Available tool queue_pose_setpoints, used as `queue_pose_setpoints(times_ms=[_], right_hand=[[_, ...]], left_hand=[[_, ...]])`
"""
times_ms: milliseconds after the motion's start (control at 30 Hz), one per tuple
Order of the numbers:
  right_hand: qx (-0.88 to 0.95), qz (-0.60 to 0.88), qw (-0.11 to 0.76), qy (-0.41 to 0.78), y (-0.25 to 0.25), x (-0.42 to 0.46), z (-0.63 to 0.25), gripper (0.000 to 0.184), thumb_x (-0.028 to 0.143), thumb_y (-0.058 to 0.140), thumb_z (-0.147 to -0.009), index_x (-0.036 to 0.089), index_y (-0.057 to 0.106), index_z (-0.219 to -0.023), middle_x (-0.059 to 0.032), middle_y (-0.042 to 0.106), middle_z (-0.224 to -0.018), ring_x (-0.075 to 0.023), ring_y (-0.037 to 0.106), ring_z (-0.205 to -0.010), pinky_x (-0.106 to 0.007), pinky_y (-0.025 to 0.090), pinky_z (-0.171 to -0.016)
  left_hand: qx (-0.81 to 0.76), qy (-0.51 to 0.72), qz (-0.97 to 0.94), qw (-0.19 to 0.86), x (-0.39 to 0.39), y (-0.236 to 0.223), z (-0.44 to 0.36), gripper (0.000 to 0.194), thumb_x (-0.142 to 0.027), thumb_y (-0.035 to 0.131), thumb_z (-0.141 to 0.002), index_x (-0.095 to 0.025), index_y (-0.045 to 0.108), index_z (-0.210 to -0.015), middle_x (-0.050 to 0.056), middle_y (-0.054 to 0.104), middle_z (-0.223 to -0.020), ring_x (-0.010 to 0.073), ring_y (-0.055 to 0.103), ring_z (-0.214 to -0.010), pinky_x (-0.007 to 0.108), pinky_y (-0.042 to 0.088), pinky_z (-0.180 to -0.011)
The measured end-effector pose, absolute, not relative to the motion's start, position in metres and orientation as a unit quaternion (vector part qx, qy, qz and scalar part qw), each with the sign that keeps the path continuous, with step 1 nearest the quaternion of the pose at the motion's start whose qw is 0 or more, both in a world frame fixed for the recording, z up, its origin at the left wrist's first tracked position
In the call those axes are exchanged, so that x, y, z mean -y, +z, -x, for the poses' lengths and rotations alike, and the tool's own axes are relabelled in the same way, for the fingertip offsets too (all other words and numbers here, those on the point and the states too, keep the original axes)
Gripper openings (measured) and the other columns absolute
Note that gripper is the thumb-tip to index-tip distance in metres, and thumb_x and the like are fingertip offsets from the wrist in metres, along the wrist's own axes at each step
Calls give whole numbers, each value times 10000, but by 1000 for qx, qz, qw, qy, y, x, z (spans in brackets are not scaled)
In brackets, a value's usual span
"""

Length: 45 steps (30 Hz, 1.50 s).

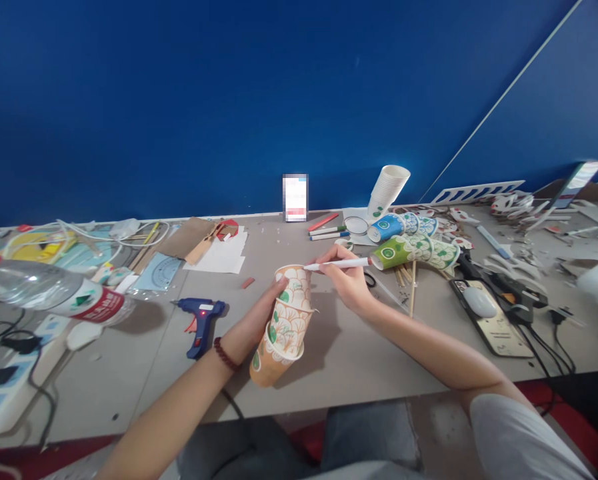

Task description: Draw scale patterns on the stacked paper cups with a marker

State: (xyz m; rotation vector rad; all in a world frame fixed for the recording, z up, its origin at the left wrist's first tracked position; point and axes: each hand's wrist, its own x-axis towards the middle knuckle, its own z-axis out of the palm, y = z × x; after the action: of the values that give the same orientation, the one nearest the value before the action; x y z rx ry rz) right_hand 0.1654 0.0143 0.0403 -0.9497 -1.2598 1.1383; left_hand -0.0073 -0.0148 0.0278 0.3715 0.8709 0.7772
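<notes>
Nearest: column of joined paper cups, orange base, scale-like linework above, tilted over the grey table. Left hand grips its side, thumb showing, fingers mostly hidden behind. Right hand pinches a slim white marker, tip at the top rim; contact unclear. To the left, blue plastic glue gun, clear bottle, red cap cut by frame. Farther: green cup column, blue cup column, slanted white cup stack; pixelated rectangle, unreadable, before blue wall.
</notes>
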Motion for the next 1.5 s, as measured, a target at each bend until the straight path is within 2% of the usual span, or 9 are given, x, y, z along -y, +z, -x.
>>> queue_pose_setpoints(times_ms=[200, 433, 900, 1300, 1500], right_hand=[[538, 399, 559, 488, 38, -15, -166, 55, 190, 581, -740, 217, 568, -693, -11, 694, -762, -199, 657, -794, -351, 506, -740], [515, 393, 575, 500, 39, -16, -165, 76, 184, 589, -731, 222, 551, -678, 10, 668, -701, -195, 673, -769, -357, 522, -757], [534, 413, 556, 484, 37, -16, -166, 56, 213, 593, -735, 221, 563, -689, -5, 680, -737, -197, 661, -777, -359, 529, -745], [498, 380, 582, 519, 41, -15, -165, 69, 197, 596, -729, 221, 557, -677, 28, 637, -672, -193, 691, -759, -376, 545, -783], [511, 377, 571, 521, 41, -15, -164, 65, 177, 593, -741, 218, 562, -702, 11, 687, -708, -202, 702, -794, -365, 529, -782]], left_hand=[[-425, 375, -168, 806, 15, 27, 7, 354, -411, 609, -817, -139, 644, -1041, 79, 715, -759, 194, 668, -620, 314, 536, -652], [-409, 378, -170, 813, 14, 24, 8, 341, -438, 642, -787, -141, 666, -954, 67, 717, -776, 172, 666, -621, 274, 534, -614], [-416, 376, -176, 809, 14, 24, 9, 400, -430, 631, -795, -138, 635, -1068, 88, 716, -786, 203, 679, -634, 312, 543, -636], [-397, 355, -151, 833, 13, 27, 8, 388, -458, 531, -848, -107, 683, -914, 86, 700, -724, 170, 642, -588, 269, 504, -589], [-356, 380, -186, 833, 8, 21, 5, 427, -447, 448, -868, -97, 677, -958, 115, 702, -802, 210, 666, -663, 302, 507, -604]])
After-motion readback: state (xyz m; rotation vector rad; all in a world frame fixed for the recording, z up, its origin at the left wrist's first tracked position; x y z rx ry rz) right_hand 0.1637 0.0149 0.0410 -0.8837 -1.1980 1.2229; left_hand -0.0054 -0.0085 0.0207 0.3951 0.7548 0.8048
